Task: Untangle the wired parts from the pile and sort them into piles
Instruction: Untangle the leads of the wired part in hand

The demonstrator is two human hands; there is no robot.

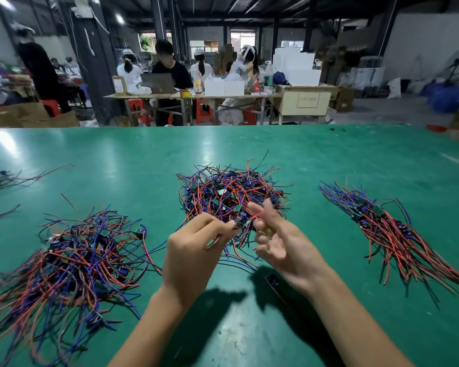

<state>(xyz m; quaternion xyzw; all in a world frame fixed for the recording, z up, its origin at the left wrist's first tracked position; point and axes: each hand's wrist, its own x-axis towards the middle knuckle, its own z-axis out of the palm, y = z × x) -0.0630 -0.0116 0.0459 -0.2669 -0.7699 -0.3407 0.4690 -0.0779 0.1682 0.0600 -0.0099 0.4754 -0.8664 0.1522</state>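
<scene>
Between the hands, a small wired part (pixel 241 221) is pinched by the left hand (pixel 194 250); the right hand (pixel 281 242) hangs beside it, fingers loosely spread, holding nothing. Just beyond lies the tangled pile (pixel 231 192) — sorted piles flank it, left (pixel 72 260) and right (pixel 387 229), with bare green table (pixel 249 327) beneath the wrists.

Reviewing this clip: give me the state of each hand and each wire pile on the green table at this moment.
left hand: pinching a wired part above the table
right hand: open, fingers spread, holding nothing
centre pile: tangled heap
left pile: loose, tangled spread
right pile: wires laid roughly parallel
green table: bears all three piles
</scene>
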